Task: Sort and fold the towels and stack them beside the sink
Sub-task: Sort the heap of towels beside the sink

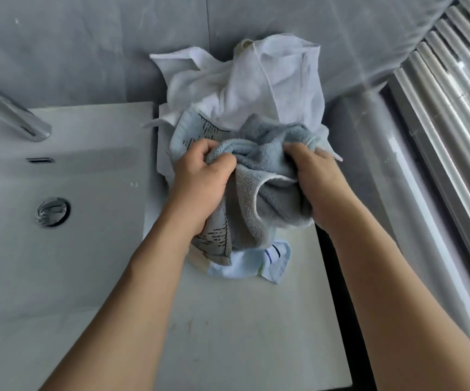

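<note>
A crumpled grey-blue towel [273, 193] hangs bunched between my two hands over the counter [242, 320] right of the sink. My left hand [202, 176] grips its left part, fingers curled into the cloth. My right hand [315, 176] grips its right part the same way. Behind it a white towel [256, 88] lies heaped against the wall. A light-blue patterned towel [188, 131] shows at the left of the pile. Under the held towel lies a pale blue cloth with dark stripes [259, 263].
The white sink basin [58, 249] with its drain [52, 211] fills the left side, and a chrome tap [11, 114] stands at its back. Grey wall tiles rise behind. A ribbed metal rack [453, 122] runs along the right edge past a dark gap.
</note>
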### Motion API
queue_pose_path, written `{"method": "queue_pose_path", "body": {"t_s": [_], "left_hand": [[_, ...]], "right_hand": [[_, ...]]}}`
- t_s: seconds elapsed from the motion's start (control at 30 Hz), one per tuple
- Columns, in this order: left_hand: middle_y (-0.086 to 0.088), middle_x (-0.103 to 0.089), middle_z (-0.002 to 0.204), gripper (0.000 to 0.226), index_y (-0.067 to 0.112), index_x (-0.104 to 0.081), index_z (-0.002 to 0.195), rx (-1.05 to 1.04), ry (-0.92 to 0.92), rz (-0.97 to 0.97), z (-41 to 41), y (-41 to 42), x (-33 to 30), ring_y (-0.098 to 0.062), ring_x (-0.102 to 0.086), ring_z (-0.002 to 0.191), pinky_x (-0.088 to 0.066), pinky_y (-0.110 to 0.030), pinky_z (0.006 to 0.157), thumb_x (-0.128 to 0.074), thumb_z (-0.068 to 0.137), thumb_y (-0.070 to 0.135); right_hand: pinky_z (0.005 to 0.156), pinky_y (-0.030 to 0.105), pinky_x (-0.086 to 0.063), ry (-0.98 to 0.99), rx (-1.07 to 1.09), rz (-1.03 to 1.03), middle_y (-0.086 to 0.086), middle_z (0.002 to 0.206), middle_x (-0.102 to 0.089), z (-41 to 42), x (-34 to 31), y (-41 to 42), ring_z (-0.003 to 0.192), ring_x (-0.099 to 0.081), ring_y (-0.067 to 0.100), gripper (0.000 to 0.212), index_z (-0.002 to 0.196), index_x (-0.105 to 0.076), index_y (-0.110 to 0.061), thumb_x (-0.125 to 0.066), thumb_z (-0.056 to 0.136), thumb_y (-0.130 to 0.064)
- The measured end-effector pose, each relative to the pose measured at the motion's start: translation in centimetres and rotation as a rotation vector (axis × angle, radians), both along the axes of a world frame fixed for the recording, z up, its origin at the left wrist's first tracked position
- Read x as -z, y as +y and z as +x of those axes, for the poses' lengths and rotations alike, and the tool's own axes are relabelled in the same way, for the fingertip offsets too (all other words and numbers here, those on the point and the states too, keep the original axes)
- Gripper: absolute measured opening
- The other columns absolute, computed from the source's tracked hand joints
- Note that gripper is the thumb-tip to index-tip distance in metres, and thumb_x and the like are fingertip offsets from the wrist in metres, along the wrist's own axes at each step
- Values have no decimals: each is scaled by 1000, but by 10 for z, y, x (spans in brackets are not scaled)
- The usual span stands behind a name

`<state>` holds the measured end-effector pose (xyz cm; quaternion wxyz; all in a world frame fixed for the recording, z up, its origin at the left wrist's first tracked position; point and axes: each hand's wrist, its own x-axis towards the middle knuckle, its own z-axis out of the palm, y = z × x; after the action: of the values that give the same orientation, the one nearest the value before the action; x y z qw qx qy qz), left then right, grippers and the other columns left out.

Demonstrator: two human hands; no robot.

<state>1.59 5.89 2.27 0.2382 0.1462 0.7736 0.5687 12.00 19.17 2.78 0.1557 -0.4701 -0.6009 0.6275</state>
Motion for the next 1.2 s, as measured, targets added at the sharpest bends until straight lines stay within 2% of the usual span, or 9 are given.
{"method": "queue_pose_path", "body": {"t_s": [0.2, 0.33, 0.47, 0.57, 0.7, 0.87, 1.0, 1.1, 1.2], "left_hand": [[11, -68, 84, 26, 35, -65, 88, 162, -16, -255, 2, -27, 38, -15, -64, 82, -53, -38, 81, -55, 65, 42], [8, -63, 88, 16, 36, -59, 95, 333, 153, -535, 1, -45, 73, -25, -60, 91, -53, -43, 83, -48, 82, 34], [-15, -55, 119, 25, 8, -49, 118, 389, 418, -830, 16, -62, 124, -40, -52, 108, -43, -45, 84, -47, 94, 15], [-22, -40, 133, 38, 5, -40, 130, 445, 396, -927, 30, -73, 153, -44, -40, 120, -40, -53, 92, -45, 93, 15], [-16, -38, 135, 39, 10, -41, 131, 450, 414, -940, 20, -63, 136, -39, -35, 126, -40, -49, 94, -47, 94, 20], [-12, -48, 124, 39, 12, -54, 122, 264, 621, -629, 2, -42, 85, -37, -44, 112, -44, -46, 90, -56, 84, 19], [-17, -53, 121, 45, 7, -59, 121, 140, 794, -479, -13, -19, 56, -42, -49, 107, -44, -49, 88, -55, 77, 17], [-17, -52, 127, 48, 9, -60, 119, 92, 916, -438, -24, -1, 43, -42, -49, 117, -37, -49, 99, -58, 71, 17], [-20, -48, 136, 48, 9, -60, 118, 72, 1009, -437, -36, 19, 34, -44, -41, 130, -29, -59, 110, -61, 70, 15]], "right_hand": [[88, 43, -55, -343, -281, -127, 10, 98, -70, 16, 35, -30, 93, -66, 25, 29, 98, -67, -16, -55, 86, -39], [70, 32, -48, -472, -355, -101, 10, 97, -64, 21, 66, -50, 82, -59, 21, 17, 99, -58, -12, -53, 92, -27], [83, 33, -45, -623, -503, 59, 17, 125, -58, 24, 112, -68, 105, -56, 31, 40, 131, -46, -4, -49, 95, -22], [98, 40, -43, -729, -592, 90, 16, 136, -50, 31, 135, -81, 122, -49, 35, 49, 138, -37, -5, -48, 93, -23], [94, 43, -43, -727, -462, 272, 16, 121, -53, 30, 133, -75, 114, -50, 38, 39, 117, -50, -5, -52, 87, -30], [105, 37, -30, -451, -118, 521, 13, 137, -43, 18, 91, -54, 125, -41, 32, 53, 139, -42, -9, -57, 92, -27], [99, 26, -26, -249, -48, 801, 16, 131, -50, -5, 60, -30, 120, -46, 32, 48, 134, -50, -4, -56, 89, -17], [99, 20, -26, -143, -23, 886, 16, 127, -53, -22, 39, -10, 120, -48, 30, 47, 130, -53, -2, -53, 85, -14], [104, 29, -33, -109, 18, 814, 13, 132, -49, -36, 24, 11, 120, -48, 29, 46, 133, -51, -6, -54, 87, -10]]}}
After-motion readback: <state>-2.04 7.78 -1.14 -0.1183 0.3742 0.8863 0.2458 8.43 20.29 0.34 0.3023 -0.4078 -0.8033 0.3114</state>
